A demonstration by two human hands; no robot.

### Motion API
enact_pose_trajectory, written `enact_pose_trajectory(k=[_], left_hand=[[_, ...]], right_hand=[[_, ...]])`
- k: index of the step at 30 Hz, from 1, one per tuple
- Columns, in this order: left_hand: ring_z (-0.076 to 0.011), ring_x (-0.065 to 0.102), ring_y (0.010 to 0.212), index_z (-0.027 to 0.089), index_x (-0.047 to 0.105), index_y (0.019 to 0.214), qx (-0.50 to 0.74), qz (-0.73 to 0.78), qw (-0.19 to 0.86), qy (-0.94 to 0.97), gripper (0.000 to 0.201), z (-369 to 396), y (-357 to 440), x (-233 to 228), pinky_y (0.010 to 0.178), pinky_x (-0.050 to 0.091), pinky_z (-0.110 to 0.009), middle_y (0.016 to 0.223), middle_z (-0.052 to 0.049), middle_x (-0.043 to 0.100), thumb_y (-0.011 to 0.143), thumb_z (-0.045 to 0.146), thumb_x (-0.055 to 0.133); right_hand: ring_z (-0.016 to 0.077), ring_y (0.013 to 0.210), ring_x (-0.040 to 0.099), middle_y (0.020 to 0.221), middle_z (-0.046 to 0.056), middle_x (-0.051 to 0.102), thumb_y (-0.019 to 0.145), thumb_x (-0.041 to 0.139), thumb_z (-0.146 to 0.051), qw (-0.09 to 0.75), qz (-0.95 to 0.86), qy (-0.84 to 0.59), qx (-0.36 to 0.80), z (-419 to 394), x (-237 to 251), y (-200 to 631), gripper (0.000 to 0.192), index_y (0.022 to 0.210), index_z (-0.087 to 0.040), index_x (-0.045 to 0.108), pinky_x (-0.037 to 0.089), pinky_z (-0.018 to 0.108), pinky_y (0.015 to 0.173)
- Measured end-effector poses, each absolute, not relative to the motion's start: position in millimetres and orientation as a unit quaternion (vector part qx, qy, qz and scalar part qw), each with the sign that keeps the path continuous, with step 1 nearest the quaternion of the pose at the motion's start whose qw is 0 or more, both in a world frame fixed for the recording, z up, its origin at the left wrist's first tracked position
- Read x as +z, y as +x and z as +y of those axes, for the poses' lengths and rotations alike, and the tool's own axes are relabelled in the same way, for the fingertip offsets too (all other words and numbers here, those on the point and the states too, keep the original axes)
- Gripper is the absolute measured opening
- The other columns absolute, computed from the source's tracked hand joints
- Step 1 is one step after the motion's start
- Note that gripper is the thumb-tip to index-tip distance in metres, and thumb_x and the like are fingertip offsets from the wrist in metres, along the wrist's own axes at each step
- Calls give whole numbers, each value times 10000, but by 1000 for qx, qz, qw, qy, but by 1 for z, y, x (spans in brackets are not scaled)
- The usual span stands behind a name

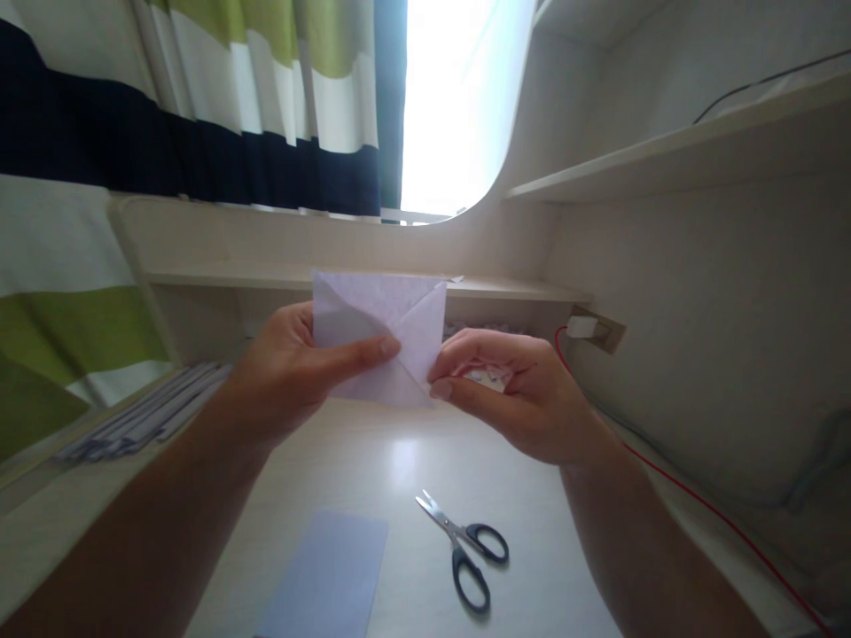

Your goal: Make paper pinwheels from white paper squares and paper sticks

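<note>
A pale wood-grain desk runs under a low shelf, with a bright window above and a curtain striped in white, green and navy hanging to the left. Held up over the desk, just in front of the shelf edge, is a folded sheet of white paper — diagonal creases cross its face and meet near the lower middle. The left hand grips its left side, thumb laid flat across the front and pointing toward the centre fold. The right hand pinches the lower right corner between thumb and curled fingers; something small and patterned seems to sit inside that palm, though the view is too dim to say what.

Below the hands, flat on the desk, lie a pale blue sheet and, just to its right, black-handled scissors — blades closed, tips pointing away to the upper left. A stack of grey paper strips rests at the desk's left edge. A red cable trails from a wall socket down the right side.
</note>
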State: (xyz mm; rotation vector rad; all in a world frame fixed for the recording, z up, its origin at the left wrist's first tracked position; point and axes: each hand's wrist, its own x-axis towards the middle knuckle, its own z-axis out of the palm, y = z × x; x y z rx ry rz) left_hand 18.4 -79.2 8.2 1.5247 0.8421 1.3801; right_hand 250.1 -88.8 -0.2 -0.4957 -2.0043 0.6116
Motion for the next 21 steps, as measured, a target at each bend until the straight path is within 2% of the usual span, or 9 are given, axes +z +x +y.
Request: enact_pose_trajectory(k=[9, 21], left_hand=[[-216, 754, 714, 181, 827, 869, 600, 333, 421, 593, 313, -79, 26, 4, 647, 622, -275, 855, -70, 822, 606, 289, 958], [-181, 731, 666, 182, 827, 854, 628, 302, 428, 575, 259, -78, 31, 1, 647, 621, -259, 803, -47, 806, 639, 269, 943]], right_hand=[[113, 738, 682, 819, 4, 762, 866, 823, -216, 549, -750, -237, 283, -88, -8, 239, 72, 886, -184, 761, 553, 244, 708], [92, 724, 716, 812, -10, 764, 851, 832, -179, 567, -725, -216, 327, -86, -8, 237, 90, 904, -198, 763, 574, 197, 689]])
